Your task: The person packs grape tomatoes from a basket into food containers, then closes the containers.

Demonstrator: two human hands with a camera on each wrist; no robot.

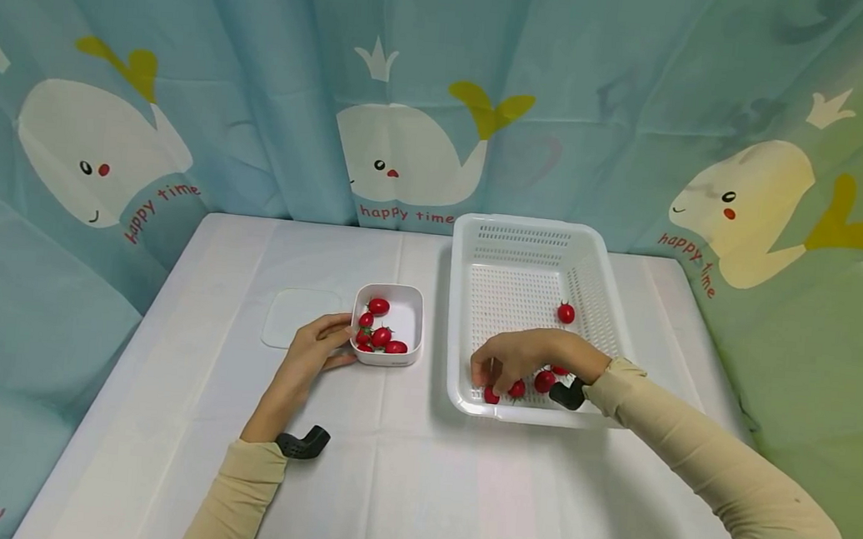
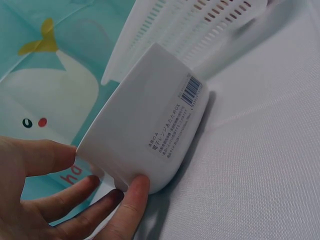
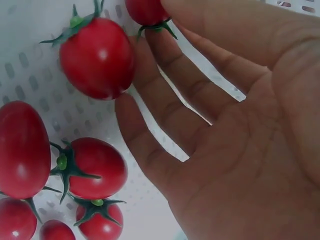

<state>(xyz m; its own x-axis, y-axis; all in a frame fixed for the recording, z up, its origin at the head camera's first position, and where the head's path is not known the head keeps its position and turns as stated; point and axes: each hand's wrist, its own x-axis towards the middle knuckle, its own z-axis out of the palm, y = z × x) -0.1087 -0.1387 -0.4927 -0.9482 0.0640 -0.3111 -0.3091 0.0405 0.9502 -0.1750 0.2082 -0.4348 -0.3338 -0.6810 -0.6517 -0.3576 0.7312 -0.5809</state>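
My left hand [image 1: 315, 347] rests at the left side of a small white container [image 1: 413, 335], its fingers fairly straight against the wall and rim. Several cherry tomatoes [image 1: 381, 336] with green stems lie inside the container. In the left wrist view, the container [image 2: 140, 110] shows a printed label and a barcode. My right hand [image 1: 519, 355] reaches into a large white basket [image 1: 462, 305] and pinches a cherry tomato [image 3: 146, 11] between thumb and fingers near the front left corner. More cherry tomatoes [image 3: 97, 167] lie beside it on the perforated bottom.
One cherry tomato [image 1: 565, 313] sits apart toward the basket's right side. A translucent flat lid [image 1: 297, 308] lies left of the container, partly behind the left hand. White cloth covers the table [image 1: 401, 484]. A whale-print curtain [image 1: 262, 107] encloses the back and sides.
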